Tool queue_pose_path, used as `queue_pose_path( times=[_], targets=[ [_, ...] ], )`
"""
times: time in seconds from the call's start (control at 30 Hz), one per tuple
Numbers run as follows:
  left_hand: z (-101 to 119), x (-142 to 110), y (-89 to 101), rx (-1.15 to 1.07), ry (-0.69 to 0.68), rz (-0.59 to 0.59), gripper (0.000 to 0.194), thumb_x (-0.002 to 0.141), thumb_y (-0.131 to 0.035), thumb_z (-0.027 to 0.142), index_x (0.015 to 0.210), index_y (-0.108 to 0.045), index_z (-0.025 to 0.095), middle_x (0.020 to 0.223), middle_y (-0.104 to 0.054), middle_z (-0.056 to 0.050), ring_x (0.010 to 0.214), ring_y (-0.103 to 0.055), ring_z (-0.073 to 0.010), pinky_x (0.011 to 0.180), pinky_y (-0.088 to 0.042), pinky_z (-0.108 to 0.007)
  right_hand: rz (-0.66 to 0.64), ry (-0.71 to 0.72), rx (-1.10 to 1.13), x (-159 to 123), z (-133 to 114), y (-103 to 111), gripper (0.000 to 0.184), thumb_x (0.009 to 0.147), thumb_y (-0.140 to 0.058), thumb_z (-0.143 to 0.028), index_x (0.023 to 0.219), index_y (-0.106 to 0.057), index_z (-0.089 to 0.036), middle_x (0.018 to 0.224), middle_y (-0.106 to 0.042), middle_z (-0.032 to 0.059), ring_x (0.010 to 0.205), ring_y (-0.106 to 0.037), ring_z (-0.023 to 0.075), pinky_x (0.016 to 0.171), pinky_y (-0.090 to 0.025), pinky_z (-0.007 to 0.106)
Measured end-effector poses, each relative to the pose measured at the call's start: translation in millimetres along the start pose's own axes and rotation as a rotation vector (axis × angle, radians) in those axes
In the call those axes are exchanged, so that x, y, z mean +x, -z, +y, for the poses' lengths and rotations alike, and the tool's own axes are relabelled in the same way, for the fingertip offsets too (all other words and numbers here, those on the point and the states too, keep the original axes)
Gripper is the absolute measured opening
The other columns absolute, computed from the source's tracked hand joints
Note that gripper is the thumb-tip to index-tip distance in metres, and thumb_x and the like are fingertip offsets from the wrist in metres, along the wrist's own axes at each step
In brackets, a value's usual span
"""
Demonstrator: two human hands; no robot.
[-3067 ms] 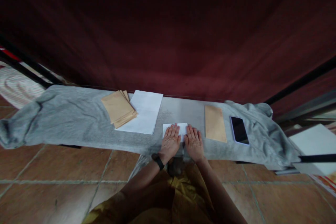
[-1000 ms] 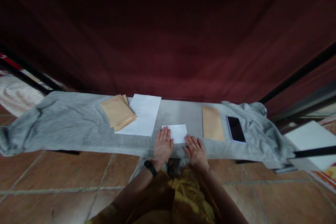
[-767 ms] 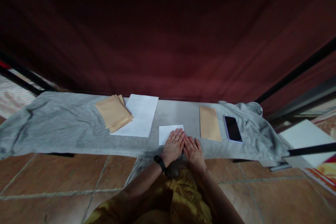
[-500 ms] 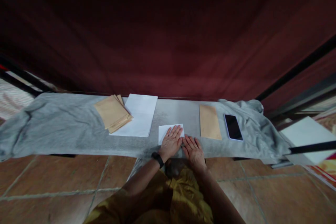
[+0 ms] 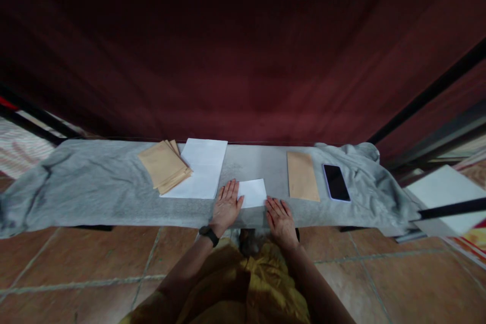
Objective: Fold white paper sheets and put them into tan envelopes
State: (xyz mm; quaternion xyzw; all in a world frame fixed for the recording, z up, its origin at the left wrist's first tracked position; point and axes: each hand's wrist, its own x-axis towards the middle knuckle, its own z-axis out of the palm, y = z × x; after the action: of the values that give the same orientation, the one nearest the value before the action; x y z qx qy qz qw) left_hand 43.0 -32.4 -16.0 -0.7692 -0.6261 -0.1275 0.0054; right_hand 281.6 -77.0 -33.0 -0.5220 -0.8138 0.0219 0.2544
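A small white folded sheet of paper (image 5: 252,193) lies flat on the grey cloth between my hands. My left hand (image 5: 227,203), with a dark band on its wrist, rests flat with fingers stretched out at the paper's left edge. At the lower right corner of the paper lies my right hand (image 5: 280,216), its fingers extended and the fingertips touching or very close to the edge. To the right is a single brown envelope (image 5: 302,176). Larger white sheets (image 5: 203,167) lie to the left, partly under a stack of brown envelopes (image 5: 164,163).
A phone (image 5: 336,183) with a pale rim lies right of the single envelope. Grey cloth (image 5: 102,177) covers the narrow surface and bunches at its right end. Behind it hangs a dark red sheet (image 5: 243,86). A black bar (image 5: 451,209) crosses a white board at far right.
My left hand has slid left across the white folded paper, from its top to its left edge, uncovering it. My right hand has stayed nearly in place.
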Motion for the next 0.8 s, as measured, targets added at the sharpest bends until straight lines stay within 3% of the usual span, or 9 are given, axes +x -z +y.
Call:
queue_pose_path(
  times=[0.17, 0.3, 0.43, 0.6, 0.8],
  targets=[
    [-14.5, -14.7, 9.9, -0.023, -0.084, -0.026, 0.055, 0.102, -0.038, 0.041, 0.150, -0.044, 0.014, 0.156, -0.044, -0.016, 0.148, -0.037, -0.0273, 0.122, -0.028, -0.051, 0.010, 0.001, 0.000, -0.6, 0.7, -2.6, 0.043, 0.103, -0.041, -0.023, 0.144, -0.055, -0.020, 0.144, -0.060, 0.0077, 0.135, -0.053, 0.0215, 0.120, -0.031, 0.044],
    [-14.0, -23.7, 16.6, -0.010, -0.177, -0.077, 0.049, 0.101, -0.043, 0.038, 0.146, -0.048, 0.020, 0.154, -0.048, -0.014, 0.146, -0.040, -0.0275, 0.121, -0.028, -0.055, 0.033, -0.029, 0.010, 0.3, -0.3, -5.6, 0.042, 0.102, -0.040, -0.021, 0.141, -0.058, -0.020, 0.143, -0.062, 0.0070, 0.134, -0.054, 0.0213, 0.120, -0.030, 0.044],
    [-6.7, -21.1, 15.9, 0.040, -0.218, -0.149, 0.042, 0.098, -0.045, 0.021, 0.139, -0.055, 0.018, 0.148, -0.054, -0.016, 0.141, -0.047, -0.0269, 0.117, -0.037, -0.051, 0.032, -0.034, 0.009, 1.8, -1.8, -5.5, 0.043, 0.102, -0.040, -0.020, 0.141, -0.057, -0.020, 0.143, -0.062, 0.0069, 0.134, -0.053, 0.0214, 0.120, -0.031, 0.044],
    [-0.7, -14.4, 21.2, 0.062, -0.261, -0.202, 0.052, 0.086, -0.044, 0.000, 0.133, -0.059, 0.016, 0.144, -0.058, -0.016, 0.137, -0.052, -0.0240, 0.112, -0.044, -0.043, 0.016, -0.033, -0.001, 4.3, -3.6, -5.4, 0.044, 0.099, -0.043, -0.017, 0.141, -0.056, -0.018, 0.142, -0.062, 0.0087, 0.134, -0.053, 0.0227, 0.118, -0.034, 0.045],
    [2.2, -8.8, 54.3, -0.165, -0.238, -0.126, 0.035, 0.095, -0.044, 0.013, 0.119, -0.068, 0.023, 0.113, -0.075, -0.007, 0.105, -0.070, -0.0218, 0.097, -0.053, -0.038, 0.085, -0.074, 0.111, 22.5, -1.8, -2.3, 0.037, 0.097, -0.046, -0.017, 0.127, -0.067, -0.021, 0.138, -0.064, 0.0097, 0.129, -0.057, 0.0228, 0.113, -0.042, 0.045]
  ],
)
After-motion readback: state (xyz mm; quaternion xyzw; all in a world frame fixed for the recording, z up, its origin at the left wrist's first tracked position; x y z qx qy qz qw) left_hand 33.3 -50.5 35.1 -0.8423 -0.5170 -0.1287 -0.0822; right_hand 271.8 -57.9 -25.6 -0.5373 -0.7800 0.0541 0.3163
